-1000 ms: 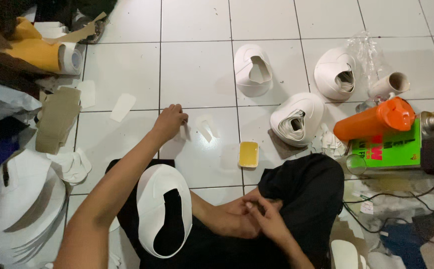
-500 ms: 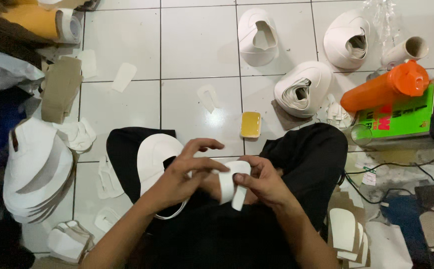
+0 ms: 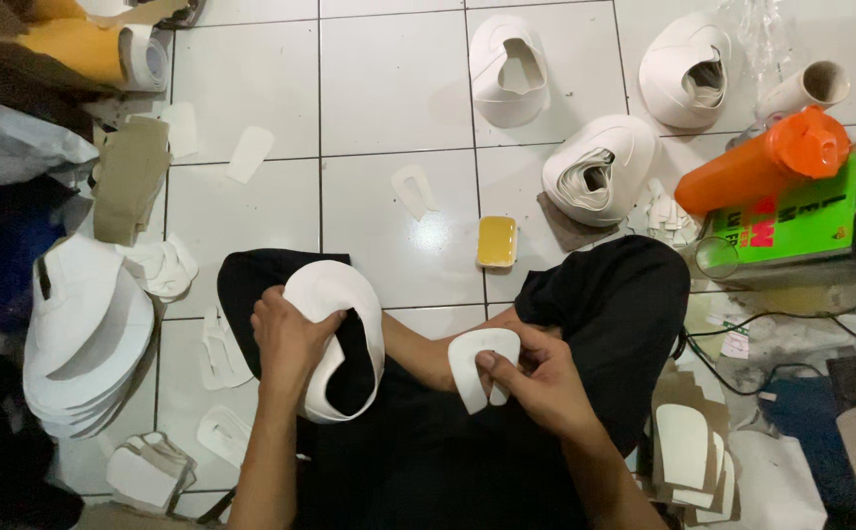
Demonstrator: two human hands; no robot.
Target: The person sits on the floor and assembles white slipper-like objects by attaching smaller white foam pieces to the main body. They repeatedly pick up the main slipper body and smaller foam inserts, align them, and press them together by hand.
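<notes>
I sit on a white tiled floor with dark trousers on. My left hand (image 3: 289, 339) grips a large white curved shoe-upper piece (image 3: 342, 344) that rests on my left knee. My right hand (image 3: 536, 378) holds a small white rounded cut piece (image 3: 475, 361) between thumb and fingers, just right of the large piece. A small yellow block (image 3: 497, 240) lies on the tile ahead of my knees.
Stacks of white upper pieces lie at the far right (image 3: 600, 167) and at the left (image 3: 80, 334). An orange bottle (image 3: 762, 162) lies on a green tin (image 3: 791, 221) at the right. Small white cut pieces (image 3: 688, 447) sit by my right leg. A yellow roll (image 3: 94, 51) is far left.
My left hand reached out to the floor, then came back to my lap. The two hands have since separated: the left now grips the large piece, the right holds the small one.
</notes>
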